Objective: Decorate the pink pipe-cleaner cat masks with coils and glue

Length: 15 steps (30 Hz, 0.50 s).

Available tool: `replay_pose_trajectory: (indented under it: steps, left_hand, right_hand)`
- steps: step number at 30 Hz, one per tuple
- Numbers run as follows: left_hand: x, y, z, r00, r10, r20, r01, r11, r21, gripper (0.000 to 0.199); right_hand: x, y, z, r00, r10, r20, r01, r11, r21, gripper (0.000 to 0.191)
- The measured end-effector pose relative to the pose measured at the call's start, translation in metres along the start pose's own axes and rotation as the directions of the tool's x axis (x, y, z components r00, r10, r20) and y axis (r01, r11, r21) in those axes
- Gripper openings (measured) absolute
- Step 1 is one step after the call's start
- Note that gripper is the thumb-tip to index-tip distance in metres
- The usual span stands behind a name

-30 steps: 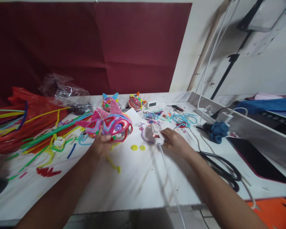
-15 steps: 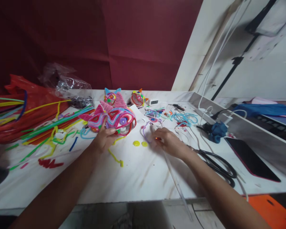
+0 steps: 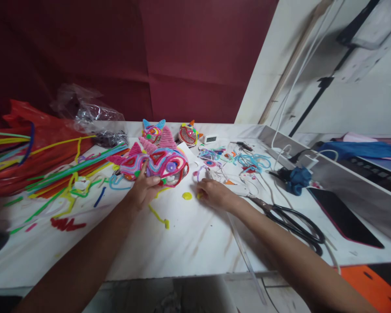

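Fish (image 3: pixel 159 160) is seriously colourful: fuzzy bands of pink, red, purple and pale blue curve all over the body, with ridged pink fins sticking up on top. Big purple eye (image 3: pixel 171 168), then a clear-looking bit at the mouth edged in red, plus a dab of green below. It's left of centre on the tabletop (image 3: pixel 189 243), mouth facing right and tail off to the left; can't tell if it's resting or lifted a touch. Left hand (image 3: pixel 142 191) has its fingers clamped on the fish's near side, thumb down by the mouth. Right hand (image 3: pixel 211 193) is over at a yellow disc (image 3: pixel 200 197), mostly covering it, so can't tell if those fingers are together or apart. A second disc (image 3: pixel 187 196) lies just beside, nearer the fish.
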<state>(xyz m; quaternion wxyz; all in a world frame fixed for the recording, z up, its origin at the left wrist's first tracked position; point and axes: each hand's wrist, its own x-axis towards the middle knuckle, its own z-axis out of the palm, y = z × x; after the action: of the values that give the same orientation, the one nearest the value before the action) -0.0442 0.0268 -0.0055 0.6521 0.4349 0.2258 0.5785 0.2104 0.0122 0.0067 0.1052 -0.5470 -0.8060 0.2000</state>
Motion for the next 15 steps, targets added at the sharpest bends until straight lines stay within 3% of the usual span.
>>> replay_pose_trajectory:
  steps: [5,7,10,15]
  left_hand:
    - [0.001,-0.002,-0.004,0.999,-0.010,0.035,0.010,1.000,-0.006,0.109]
    - [0.000,-0.003,-0.005,0.999,-0.005,0.034,0.005,1.000,-0.005,0.110]
    - [0.000,-0.003,-0.005,1.000,-0.011,0.019,0.011,1.000,-0.003,0.108]
    - [0.002,-0.012,-0.009,0.999,0.028,0.022,-0.027,1.000,-0.012,0.100]
  right_hand:
    - [-0.002,0.011,-0.005,0.997,0.047,-0.068,-0.024,0.951,0.307,0.019]
    - [-0.003,0.015,-0.009,0.995,0.065,-0.075,-0.023,0.888,0.460,0.018]
    - [-0.007,0.017,-0.014,0.993,0.088,-0.075,-0.018,0.758,0.652,0.033]
    - [-0.012,0.016,-0.026,0.987,0.129,-0.098,0.006,0.577,0.817,0.052]
